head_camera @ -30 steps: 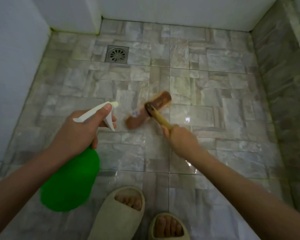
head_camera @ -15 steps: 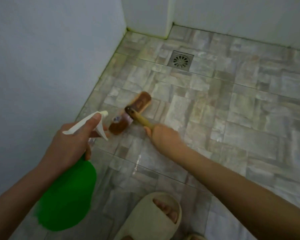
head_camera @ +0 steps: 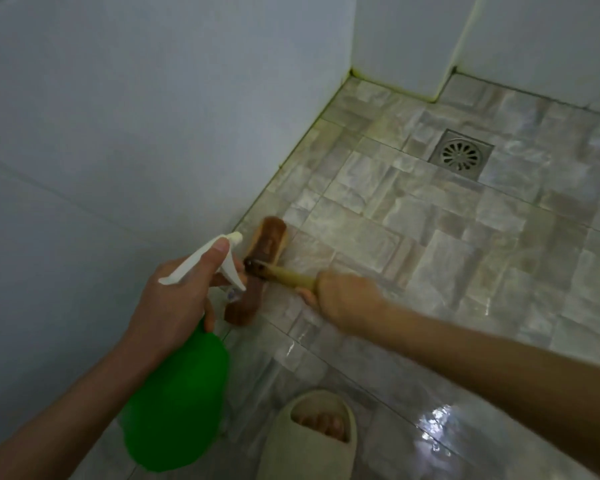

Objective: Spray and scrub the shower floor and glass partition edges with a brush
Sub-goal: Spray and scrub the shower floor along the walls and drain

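Note:
My left hand (head_camera: 174,299) grips the neck of a green spray bottle (head_camera: 175,400) with a white trigger head (head_camera: 208,259), thumb lying along the top. A brown wooden brush (head_camera: 265,252) lies bristles-down on the wet stone-tile floor (head_camera: 430,237), right by the foot of the left wall. Its yellowish handle (head_camera: 290,277) runs back into my right hand (head_camera: 343,299), which is curled round it. The spray nozzle sits just above the brush's near end and hides part of it.
A pale wall (head_camera: 118,133) fills the left side and meets the floor along a yellow-green grimy seam (head_camera: 291,157). A square metal drain (head_camera: 461,154) sits at the back right. My foot in a beige slipper (head_camera: 312,434) stands at the bottom centre.
My view has swung left toward the wall. The brush has slid left across the tiles to the wall's foot and turned more lengthwise along it. Both hands keep their holds.

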